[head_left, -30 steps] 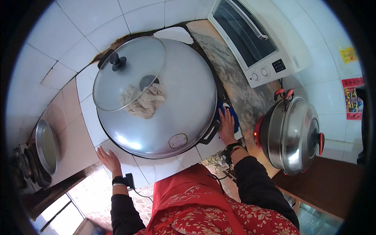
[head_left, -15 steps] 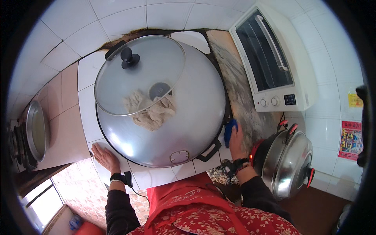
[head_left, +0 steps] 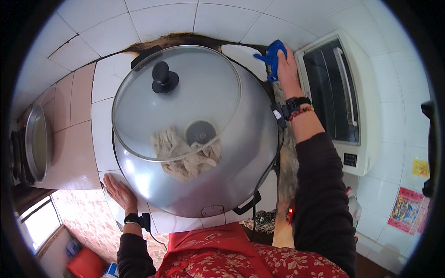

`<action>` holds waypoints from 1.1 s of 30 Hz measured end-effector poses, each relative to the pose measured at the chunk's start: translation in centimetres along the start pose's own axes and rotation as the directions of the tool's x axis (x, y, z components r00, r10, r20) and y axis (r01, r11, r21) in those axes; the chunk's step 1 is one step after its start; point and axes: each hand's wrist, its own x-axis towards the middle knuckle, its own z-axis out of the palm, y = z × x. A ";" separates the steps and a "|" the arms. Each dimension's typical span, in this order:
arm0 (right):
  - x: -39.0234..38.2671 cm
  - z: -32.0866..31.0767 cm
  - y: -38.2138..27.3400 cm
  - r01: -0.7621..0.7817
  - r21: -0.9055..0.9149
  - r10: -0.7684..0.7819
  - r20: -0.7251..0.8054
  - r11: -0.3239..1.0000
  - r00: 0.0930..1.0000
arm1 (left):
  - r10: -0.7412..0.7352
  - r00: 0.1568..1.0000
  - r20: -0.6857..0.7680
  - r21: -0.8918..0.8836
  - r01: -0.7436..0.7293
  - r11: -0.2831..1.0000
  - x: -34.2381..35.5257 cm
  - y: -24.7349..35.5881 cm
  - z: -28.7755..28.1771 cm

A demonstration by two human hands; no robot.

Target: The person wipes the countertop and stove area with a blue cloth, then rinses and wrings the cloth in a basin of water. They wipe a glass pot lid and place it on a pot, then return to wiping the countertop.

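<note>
Right hand (head_left: 283, 65) reaches far over the tabletop (head_left: 109, 134), fingers closed on a blue cloth (head_left: 273, 54) at the back corner beside the toaster oven (head_left: 340, 99). Left hand (head_left: 119, 191) lies flat and open by the big metal wok (head_left: 241, 153). Cloth looks soft, light, limp; best bunched in the fist.

Crumpled blue cloth (head_left: 273, 54) bunched on the counter's far edge.
</note>
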 end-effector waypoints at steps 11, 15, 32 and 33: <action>7.3 9.8 4.3 0.301 -0.293 0.107 0.855 0.908 0.507 | -0.019 0.999 -0.026 -0.091 0.016 0.996 0.2 -0.3 0.2; 7.6 10.0 6.0 0.358 -0.319 0.143 0.887 0.878 0.439 | -0.063 0.998 -0.013 -0.192 0.059 0.980 0.1 -0.4 0.1; 3.1 1.7 9.6 0.377 -0.665 0.299 0.673 0.645 0.676 | 0.037 0.998 -0.047 -0.006 -0.037 0.999 0.4 -0.4 0.2; 2.6 1.3 9.5 0.380 -0.669 0.300 0.672 0.639 0.677 | 0.056 0.997 -0.051 0.014 -0.055 0.998 0.4 -0.4 0.2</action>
